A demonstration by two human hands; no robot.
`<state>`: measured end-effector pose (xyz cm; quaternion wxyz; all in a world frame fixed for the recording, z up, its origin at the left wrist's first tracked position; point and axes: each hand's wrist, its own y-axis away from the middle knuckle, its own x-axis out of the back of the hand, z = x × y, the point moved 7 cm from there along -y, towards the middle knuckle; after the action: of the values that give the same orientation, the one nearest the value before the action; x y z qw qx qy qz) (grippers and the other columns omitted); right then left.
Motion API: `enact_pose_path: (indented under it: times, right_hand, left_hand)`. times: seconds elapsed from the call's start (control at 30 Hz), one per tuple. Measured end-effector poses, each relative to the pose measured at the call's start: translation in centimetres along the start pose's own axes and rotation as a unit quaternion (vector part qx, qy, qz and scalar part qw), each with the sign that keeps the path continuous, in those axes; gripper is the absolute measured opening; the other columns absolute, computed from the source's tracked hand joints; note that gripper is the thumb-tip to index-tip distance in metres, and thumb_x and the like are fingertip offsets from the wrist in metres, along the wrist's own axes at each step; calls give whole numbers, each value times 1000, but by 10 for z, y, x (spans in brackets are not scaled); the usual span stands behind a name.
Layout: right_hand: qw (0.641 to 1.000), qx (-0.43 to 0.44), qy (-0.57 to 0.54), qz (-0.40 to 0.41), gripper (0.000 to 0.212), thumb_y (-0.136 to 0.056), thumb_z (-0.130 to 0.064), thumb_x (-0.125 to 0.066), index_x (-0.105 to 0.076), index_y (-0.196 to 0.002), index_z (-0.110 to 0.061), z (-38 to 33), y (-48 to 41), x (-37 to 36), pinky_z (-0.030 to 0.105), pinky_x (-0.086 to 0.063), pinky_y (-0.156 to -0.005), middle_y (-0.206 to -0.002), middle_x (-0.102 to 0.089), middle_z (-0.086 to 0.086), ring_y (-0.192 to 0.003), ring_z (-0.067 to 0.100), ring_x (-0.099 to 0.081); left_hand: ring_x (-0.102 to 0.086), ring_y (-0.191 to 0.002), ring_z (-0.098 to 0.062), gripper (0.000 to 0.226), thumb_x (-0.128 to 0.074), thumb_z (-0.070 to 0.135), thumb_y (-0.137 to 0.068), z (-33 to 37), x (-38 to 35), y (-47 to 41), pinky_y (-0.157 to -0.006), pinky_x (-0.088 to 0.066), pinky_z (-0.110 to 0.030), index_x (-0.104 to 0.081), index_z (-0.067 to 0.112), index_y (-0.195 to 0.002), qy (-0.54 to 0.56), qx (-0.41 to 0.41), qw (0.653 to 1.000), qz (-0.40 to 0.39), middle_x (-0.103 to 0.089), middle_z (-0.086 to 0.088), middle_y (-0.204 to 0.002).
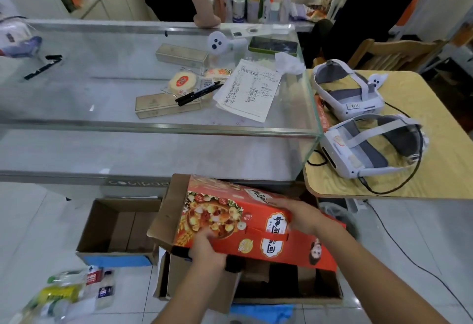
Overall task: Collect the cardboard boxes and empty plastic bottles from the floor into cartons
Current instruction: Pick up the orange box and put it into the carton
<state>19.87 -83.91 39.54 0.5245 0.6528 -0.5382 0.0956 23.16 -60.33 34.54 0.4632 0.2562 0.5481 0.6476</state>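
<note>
Bottles (76, 290) loose on floor, near left. Red box (256, 224) tilted just above open carton (286, 299), gripped by left hand (204, 248) at near edge, right hand (299, 217) over top. Second carton (102, 226) beside. Glass counter (102, 93) behind.

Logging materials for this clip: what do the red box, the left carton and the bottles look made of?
The red box looks like printed cardboard, slightly glossy; its bare brown flap shows. The left carton is plain brown cardboard, matte, blue outside. The bottles are probably clear plastic: see-through, labelled, though blurred.
</note>
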Motion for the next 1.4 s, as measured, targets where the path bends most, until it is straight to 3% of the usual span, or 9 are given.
enact_pose_path:
  times: [0.13, 0.23, 0.33, 0.43, 0.6, 0.77, 1.03, 1.2, 1.4]
  right_hand:
    - [983, -146, -83, 79, 69, -81, -44, -67, -38, -142, -33, 39, 22, 11, 44, -36, -105, -143, -46, -2, -129, 21, -44]
    - [961, -239, -74, 121, 85, -72, -68, -61, -31, -144, -36, 60, 36, -8, 70, -18, -104, -154, -24, -2, -145, 25, -13]
    - [916, -305, -181, 186, 108, -62, -71, -69, -12, -148, -39, 75, 42, -29, 75, -15, -102, -159, 11, -2, -145, 24, 15]
    - [850, -344, -294, 268, 122, -62, -61, -77, 3, -150, -34, 78, 47, -38, 62, -6, -112, -156, 23, 6, -144, 33, 20]
    - [769, -373, -400, 331, 126, -63, -53, -79, 6, -151, -22, 102, 44, -47, 55, -12, -116, -158, 0, 18, -144, 40, -6]
    - [738, -321, -520, 287, 73, -70, -35, -81, -51, -130, -6, 126, 56, -54, 48, -44, -100, -124, -61, 17, -112, 35, -58]
    - [753, -315, -474, 330, 116, -18, -77, -77, -54, -117, -21, 185, 37, -58, 52, -51, -89, -109, -67, 4, -101, 28, -64]
    - [762, -340, -432, 342, 79, -61, -41, -85, -50, -124, -8, 129, 57, -33, 50, -43, -100, -124, -60, 16, -117, 36, -56]
    - [772, -350, -410, 338, 82, -65, -40, -83, -46, -131, -7, 142, 41, -41, 53, -38, -104, -130, -55, 20, -121, 39, -51]
  left_hand:
    - [-54, -109, -25, 89, -73, 20, -58, 69, 1, 12, -68, -56, -43, -36, 29, -138, -19, -133, 990, 47, -46, -11, -138]
    - [-40, -128, -27, 113, -80, 43, -68, 114, 5, 41, -96, -46, -54, -2, 41, -149, -170, -365, 896, 187, -13, -5, -155]
    - [-25, -140, -30, 93, -63, 81, -60, 115, -25, 43, -113, -17, -61, -41, 38, -139, -422, -429, 789, 125, -37, -5, -149]
    - [-36, -134, -28, 85, -62, 83, -56, 102, -36, 31, -111, -17, -58, -54, 31, -122, -511, -390, 762, 74, -57, 0, -127]
    - [-63, -103, -26, 84, -59, 90, -33, 105, -40, 17, -98, -42, -56, -49, 40, -99, -463, -368, 805, 49, -68, 3, -104]
    - [-63, -94, -24, 55, -67, 77, -54, 101, -27, 34, -100, -37, -57, -58, 34, -88, -456, -375, 804, 65, -69, 6, -90]
    - [-67, -89, -31, 28, -81, 32, -72, 69, 10, 26, -86, -55, -49, -63, 17, -86, -346, -278, 896, 13, -68, -6, -83]
    - [-69, -88, -35, 42, -85, 27, -68, 71, 13, 7, -84, -55, -55, -65, 7, -100, -326, -226, 918, 0, -71, -17, -95]
    - [-68, -90, -37, 39, -84, 20, -69, 69, 2, -13, -84, -54, -55, -66, 6, -100, -320, -205, 925, -21, -71, -19, -98]
